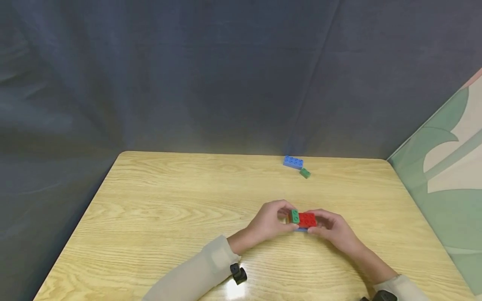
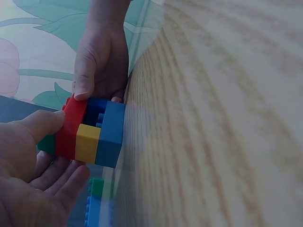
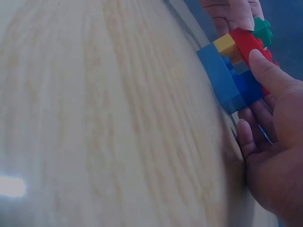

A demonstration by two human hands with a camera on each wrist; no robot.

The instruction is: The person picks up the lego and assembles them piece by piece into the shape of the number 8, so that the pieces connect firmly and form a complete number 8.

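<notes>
Both my hands, L (image 1: pixel 268 223) & R (image 1: pixel 331 229), grip the stack (image 1: pixel 303 220) between them; uneven squeeze could pop the green brick (image 1: pixel 294 216) off.

Both arms wear long, pale beige sleeves (image 1: pixel 196 271) of soft, plain fabric that end at the wrists, leaving the left hand (image 1: pixel 269 221) and the right hand (image 1: pixel 333 230) bare. A small black device (image 1: pixel 238 274) — chunky, with rounded knob-like parts — sits at the left cuff, and a similar black device (image 1: pixel 380 296) shows at the right cuff.
</notes>
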